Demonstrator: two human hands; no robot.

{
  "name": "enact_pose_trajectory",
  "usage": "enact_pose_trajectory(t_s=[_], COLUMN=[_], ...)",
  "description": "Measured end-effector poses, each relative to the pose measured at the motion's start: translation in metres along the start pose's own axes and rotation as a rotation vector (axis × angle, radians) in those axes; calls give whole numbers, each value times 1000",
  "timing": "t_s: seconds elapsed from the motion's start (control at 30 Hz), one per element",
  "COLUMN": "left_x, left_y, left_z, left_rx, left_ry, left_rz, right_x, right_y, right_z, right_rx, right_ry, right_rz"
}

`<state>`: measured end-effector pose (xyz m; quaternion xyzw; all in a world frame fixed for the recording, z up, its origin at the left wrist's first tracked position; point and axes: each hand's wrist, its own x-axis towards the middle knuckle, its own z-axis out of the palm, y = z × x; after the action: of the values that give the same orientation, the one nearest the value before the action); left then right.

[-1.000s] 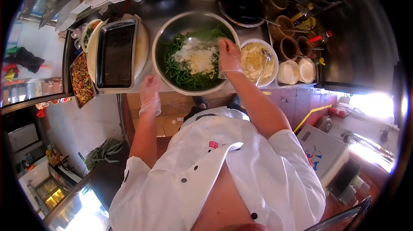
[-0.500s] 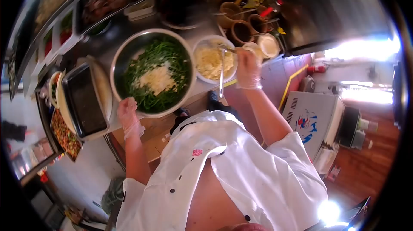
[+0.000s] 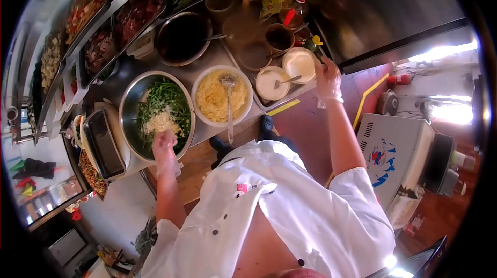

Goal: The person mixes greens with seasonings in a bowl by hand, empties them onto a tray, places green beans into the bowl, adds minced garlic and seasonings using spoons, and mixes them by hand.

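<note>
My gloved left hand (image 3: 164, 146) is over the near side of a steel bowl (image 3: 122, 103), its fingers bunched together; anything in them is hidden. Green leafy vegetable strips (image 3: 160, 96) fill the bowl, topped by a heap of pale minced food (image 3: 161, 122). My gloved right hand (image 3: 329, 78) is beside a white tub (image 3: 299, 64), thumb and fingers apart, with no held thing visible. A second tub (image 3: 269, 83) of white contents has a spoon (image 3: 288, 81) in it. Between my hands stands a white bowl (image 3: 198, 109) of yellowish mince (image 3: 215, 99), with a metal spoon (image 3: 230, 117) resting across its rim.
A dark pot (image 3: 182, 39) with a ladle stands behind the bowls. Sauce containers (image 3: 279, 37) and a red-capped bottle (image 3: 297, 8) are at the back right. A black tray (image 3: 103, 143) lies at left, below shelves of ingredient pans (image 3: 137, 16).
My right hand has let go of the spoon in the yellowish mince and moved right to the white tubs. My left hand has moved from the steel bowl's rim to over its contents.
</note>
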<state>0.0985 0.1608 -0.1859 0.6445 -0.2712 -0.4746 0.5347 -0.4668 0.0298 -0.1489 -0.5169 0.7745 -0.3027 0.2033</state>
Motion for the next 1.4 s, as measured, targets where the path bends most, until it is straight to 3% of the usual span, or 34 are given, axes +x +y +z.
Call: enact_pose_trajectory(t_s=[0.13, 0.27, 0.4, 0.47, 0.53, 0.63, 0.73, 0.83, 0.93, 0.97, 1.03, 1.13, 1.2, 1.27, 1.4], left_x=[-67, -105, -119, -115, -95, -66, -36, -20, -24, -32, -29, -35, -36, -27, 22], left_y=[21, -1, -39, -53, -33, -51, -70, -70, -26, 4, -3, 28, 65, 91, 92], left_z=[46, 40, 10, -18, -7, -32, -52, -66, -67, -59, -91, -102, -87, -76, -36], left_rx=[36, 109, -195, -346, -478, -580, -728, -789, -711, -653, -616, -597, -506, -451, -303], left_ry=[26, 112, 317, 416, 547, 602, 645, 652, 644, 634, 583, 447, 462, 348, 299], left_rz=[-400, -530, -436, -440, -332, -254, -221, -240, -338, -393, -353, -275, -285, -279, -284], right_x=[82, 147, 172, 174, 167, 155, 139, 132, 136, 136, 137, 132, 122, 122, 121], right_y=[-8, -19, -19, -2, -6, -3, -9, -2, 9, 10, 13, 9, -3, 5, 23], right_z=[22, 51, 61, 80, 75, 80, 85, 93, 99, 102, 106, 110, 113, 119, 134], right_rx=[-62, -141, -120, -114, 91, 159, 255, 230, -117, -92, -34, -95, -42, 37, 204], right_ry=[-6, 78, -131, -21, -70, -110, -259, -200, -80, -129, -228, -210, -188, -169, -91], right_rz=[-139, -105, -13, -174, -162, -245, -126, -153, -299, -233, -100, -8, 17, 57, 151])
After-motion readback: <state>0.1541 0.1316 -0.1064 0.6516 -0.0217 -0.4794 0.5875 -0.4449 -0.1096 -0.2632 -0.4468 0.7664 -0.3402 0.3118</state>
